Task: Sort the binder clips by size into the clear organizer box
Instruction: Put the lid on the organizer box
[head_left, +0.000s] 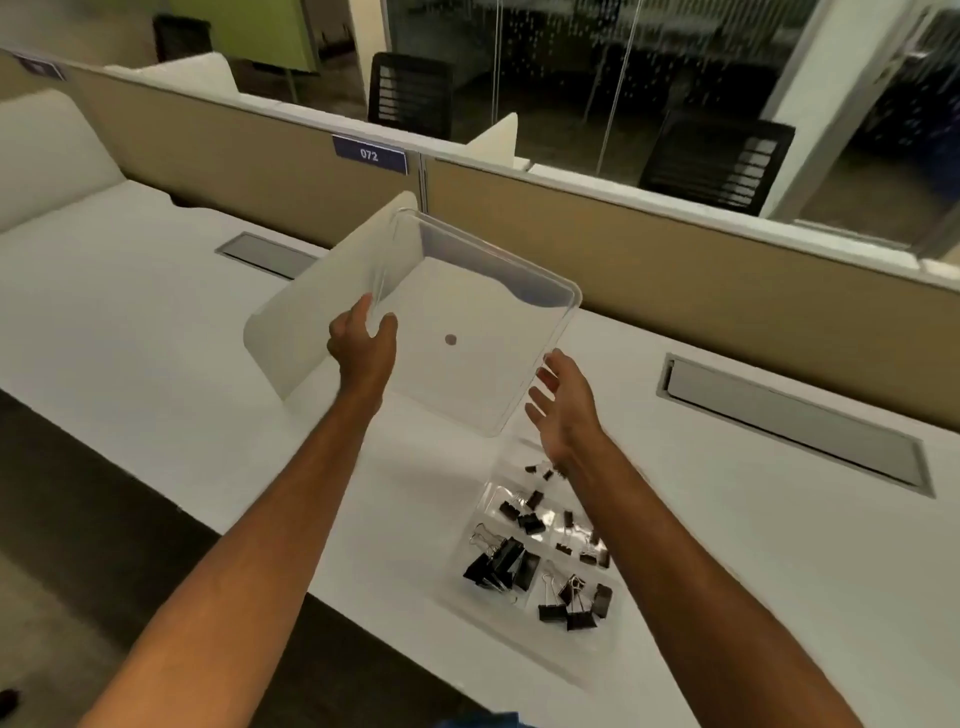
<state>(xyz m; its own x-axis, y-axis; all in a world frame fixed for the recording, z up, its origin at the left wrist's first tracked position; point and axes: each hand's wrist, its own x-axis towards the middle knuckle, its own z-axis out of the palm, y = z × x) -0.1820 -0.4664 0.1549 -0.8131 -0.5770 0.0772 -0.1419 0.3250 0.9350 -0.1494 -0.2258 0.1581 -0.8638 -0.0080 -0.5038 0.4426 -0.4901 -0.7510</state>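
Our left hand (363, 338) pinches the edge of the empty clear plastic tray (467, 322) held tilted in the air, our right hand (558, 402) waits open just beside its near corner, and the black metal binder clips (519, 558) already lie grouped in the compartments of the clear organizer box (496, 493) on the white surface (156, 312). We should support the tray with both hands and put it down well apart from the box. Beige partitions (260, 156), glass walls and black chairs (410, 93) stand behind.

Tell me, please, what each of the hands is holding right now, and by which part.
The left hand grips the empty clear plastic bin by its left rim. The right hand is open beside the bin's near right corner, holding nothing.
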